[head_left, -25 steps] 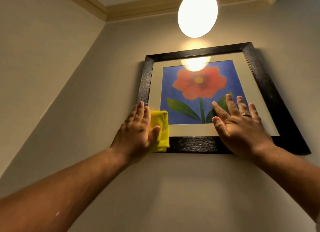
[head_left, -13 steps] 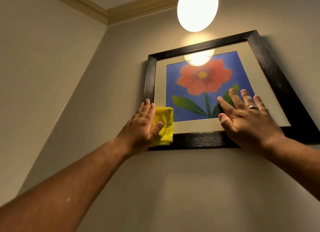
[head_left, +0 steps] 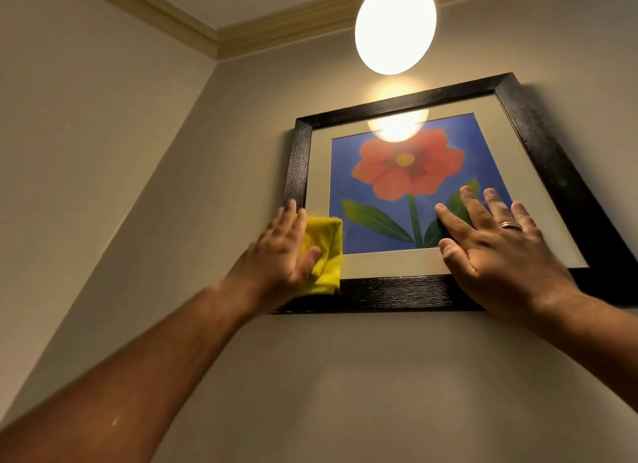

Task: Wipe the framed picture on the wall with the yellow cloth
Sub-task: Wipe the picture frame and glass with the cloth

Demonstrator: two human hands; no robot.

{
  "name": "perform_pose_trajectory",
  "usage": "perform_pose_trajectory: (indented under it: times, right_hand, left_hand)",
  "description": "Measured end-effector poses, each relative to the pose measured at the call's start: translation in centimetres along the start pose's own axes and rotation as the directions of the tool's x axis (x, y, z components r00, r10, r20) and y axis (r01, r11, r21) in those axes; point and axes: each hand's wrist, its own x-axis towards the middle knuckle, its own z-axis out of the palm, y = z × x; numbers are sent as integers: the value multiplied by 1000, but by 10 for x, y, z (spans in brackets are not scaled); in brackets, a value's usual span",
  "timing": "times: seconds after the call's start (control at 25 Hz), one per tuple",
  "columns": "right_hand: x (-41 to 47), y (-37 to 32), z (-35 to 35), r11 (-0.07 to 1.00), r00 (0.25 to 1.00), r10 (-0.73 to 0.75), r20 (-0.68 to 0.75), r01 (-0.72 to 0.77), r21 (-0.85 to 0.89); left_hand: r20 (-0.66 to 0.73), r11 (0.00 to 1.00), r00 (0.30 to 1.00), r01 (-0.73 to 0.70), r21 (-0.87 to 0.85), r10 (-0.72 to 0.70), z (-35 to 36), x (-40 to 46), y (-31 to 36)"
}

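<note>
The framed picture, a red flower on blue in a black frame, hangs on the wall and shows no readable writing. The left hand presses the yellow cloth flat-palmed against its lower left corner. The right hand, fingers spread and holding nothing, rests on the glass, wearing a ring.

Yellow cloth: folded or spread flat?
Folded. The yellow cloth shows a doubled edge and a thick pad under the left hand at the frame's lower-left corner.
</note>
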Motion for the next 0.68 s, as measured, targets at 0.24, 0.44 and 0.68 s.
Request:
perform_pose_trajectory:
  times: [0.24, 0.44, 0.68]
  right_hand:
    - [1, 4, 3, 1000, 1000, 9, -22, -9, 15]
    - [0, 3, 1, 1000, 1000, -2, -5, 2, 5]
    - [0, 3, 2, 1000, 1000, 12, -4, -12, -5]
  left_hand:
    - [89, 991, 987, 132, -10, -131, -25, 96, 2]
    - [38, 998, 999, -13, -69, 16, 5, -40, 7]
    - [99, 997, 992, 83, 0, -83, -15, 71, 0]
